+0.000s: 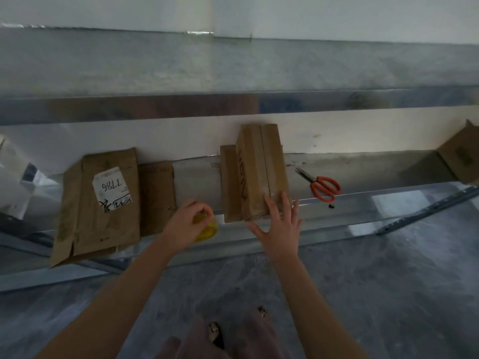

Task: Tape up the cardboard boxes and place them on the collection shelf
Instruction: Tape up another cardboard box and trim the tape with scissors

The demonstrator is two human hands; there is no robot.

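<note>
The left hand (189, 221) is curled round a yellow roll of tape (207, 230), fingers over its top, and holds it at the front edge of the shelf (197, 174). At 3 o'clock from it, the right hand (280, 229) is spread flat with straight, splayed fingers. It grasps nothing. Its fingertips (269, 203) rest on the near end of a cardboard box (261, 167).

That box lies lengthwise on the shelf. It runs from the hand towards 12 o'clock, where its far end meets the white wall. A dark seam runs down the middle of its top, and black writing runs along its left face. A lower cardboard piece (229, 182) lies against its 9 o'clock side; I cannot tell whether this is a flap or a second box.

At 9 o'clock from the left hand, a small brown box (156, 195) stands beside a large, creased box (103, 203). The large one bears a white label marked 7786, and its near end overhangs the shelf edge.

At 2 o'clock from the right hand, orange-handled scissors (324, 186) lie on the shelf with the blades pointing away. A small dark object (331, 206) sits just below the handles. Far off at 3 o'clock, another box (461, 156) shows at the frame's edge. An upper shelf (233, 107) crosses above at 12 o'clock. At 6 o'clock, two sandalled feet (215, 332) stand on the grey floor (363, 294).
</note>
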